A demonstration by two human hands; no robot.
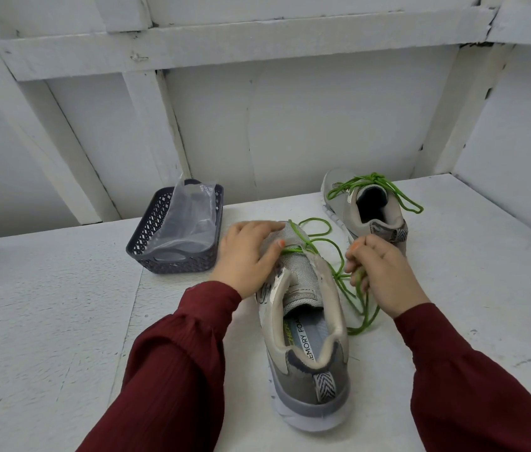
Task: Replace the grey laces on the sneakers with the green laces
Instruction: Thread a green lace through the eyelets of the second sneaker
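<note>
A grey sneaker [306,324] lies in front of me, heel toward me, toe pointing away. A green lace [344,275] runs through its lowest eyelets, and loose loops trail onto the table at its right. My left hand [247,259] holds the toe and left side of this shoe, thumb by the lace crossing. My right hand [383,278] pinches the green lace strands just right of the shoe. A second grey sneaker [368,207] stands at the back right with a green lace [378,187] threaded and tied on it.
A dark lattice basket [172,256] with a clear plastic bag [189,220] in it sits at the back left of the white table [45,321]. A white panelled wall rises behind. A dark object shows at the far left edge.
</note>
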